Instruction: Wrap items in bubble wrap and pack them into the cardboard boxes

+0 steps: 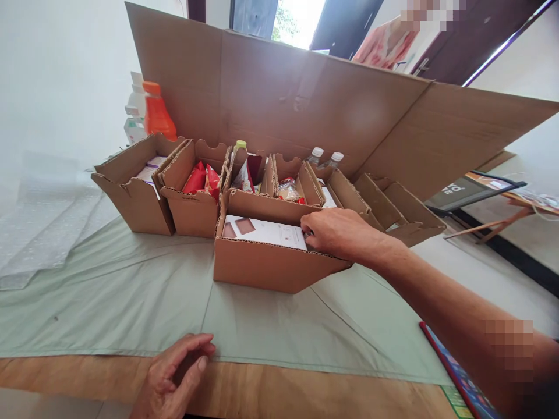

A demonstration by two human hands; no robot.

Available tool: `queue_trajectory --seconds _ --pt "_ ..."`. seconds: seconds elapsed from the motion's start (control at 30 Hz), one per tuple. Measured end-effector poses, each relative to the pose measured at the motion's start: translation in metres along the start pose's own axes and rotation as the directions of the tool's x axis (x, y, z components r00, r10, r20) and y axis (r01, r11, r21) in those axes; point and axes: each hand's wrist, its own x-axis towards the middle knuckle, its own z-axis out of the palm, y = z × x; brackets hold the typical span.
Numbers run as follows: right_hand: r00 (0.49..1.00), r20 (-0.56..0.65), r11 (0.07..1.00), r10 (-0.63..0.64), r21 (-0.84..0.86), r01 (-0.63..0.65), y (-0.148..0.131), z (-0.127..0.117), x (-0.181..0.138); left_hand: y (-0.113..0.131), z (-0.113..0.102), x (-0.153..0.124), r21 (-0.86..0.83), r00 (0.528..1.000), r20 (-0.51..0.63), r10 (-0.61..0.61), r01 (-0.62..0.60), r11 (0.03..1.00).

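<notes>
My right hand reaches into a low cardboard box at the front of the row. Its fingers are curled at the right end of a flat white carton with brown squares printed on it. The fingertips are partly hidden, so what they pinch does not show. My left hand hovers by the near table edge, thumb and fingers apart, holding nothing.
Behind stand several open cardboard bins, some with red packets. An orange bottle and clear bottles rise behind them. A tall cardboard panel backs the row. Bubble wrap lies left. A person is beyond the panel.
</notes>
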Motion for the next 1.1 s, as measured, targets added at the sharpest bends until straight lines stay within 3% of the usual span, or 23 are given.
queue_trajectory --seconds 0.07,0.13,0.2,0.27,0.33,0.43,0.5,0.57,0.63,0.73,0.83,0.9,1.0,1.1 --pt "0.999 -0.039 0.999 0.020 0.030 -0.019 0.008 0.000 -0.010 0.006 -0.005 0.002 0.034 1.000 -0.017 -0.002 0.003 0.999" --pt "0.977 -0.184 0.988 0.105 0.134 -0.080 0.022 0.007 -0.033 0.014 -0.015 0.006 0.091 0.998 -0.057 -0.012 0.017 0.996" --pt "0.901 -0.374 0.940 0.222 0.328 -0.095 0.034 0.024 -0.065 0.024 -0.029 0.015 0.152 0.993 -0.108 -0.042 0.058 0.987" --pt "0.822 -0.470 0.841 0.321 0.541 -0.020 0.039 0.052 -0.094 0.033 -0.038 0.031 0.163 0.985 -0.146 -0.096 0.119 0.979" --pt "0.819 -0.428 0.689 0.382 0.722 0.056 0.031 0.085 -0.107 0.039 -0.040 0.055 0.107 0.976 -0.170 -0.137 0.157 0.982" --pt "0.880 -0.309 0.491 0.360 0.865 0.103 0.001 0.126 -0.093 0.046 -0.022 0.101 -0.021 0.986 -0.120 -0.115 0.113 0.993" --pt "0.895 -0.284 0.405 0.344 0.905 0.132 -0.020 0.140 -0.076 0.050 -0.001 0.127 -0.100 0.994 -0.039 -0.098 0.093 0.991" --pt "0.872 -0.291 0.349 0.393 0.925 0.151 -0.032 0.147 -0.068 0.055 0.022 0.139 -0.164 0.996 -0.003 -0.091 0.089 0.982" --pt "0.845 -0.290 0.342 0.450 0.930 0.137 -0.038 0.155 -0.078 0.059 0.040 0.132 -0.186 0.997 -0.014 -0.070 0.066 0.980" --pt "0.805 -0.292 0.391 0.516 0.917 0.082 -0.044 0.172 -0.115 0.058 0.050 0.091 -0.109 0.999 -0.003 -0.050 0.049 0.993" --pt "0.774 -0.335 0.437 0.537 0.896 0.084 -0.061 0.178 -0.142 0.051 0.035 0.043 -0.013 0.994 -0.038 -0.104 0.103 0.995" --pt "0.785 -0.390 0.458 0.482 0.876 0.155 -0.077 0.168 -0.140 0.048 0.012 0.026 -0.001 0.981 -0.094 -0.171 0.171 0.985" --pt "0.814 -0.445 0.433 0.374 0.860 0.272 -0.092 0.144 -0.116 0.053 -0.017 0.032 -0.033 0.961 -0.190 -0.201 0.199 0.980" --pt "0.815 -0.445 0.397 0.372 0.870 0.294 -0.087 0.134 -0.102 0.062 -0.018 0.050 -0.028 0.965 -0.223 -0.142 0.139 0.990"
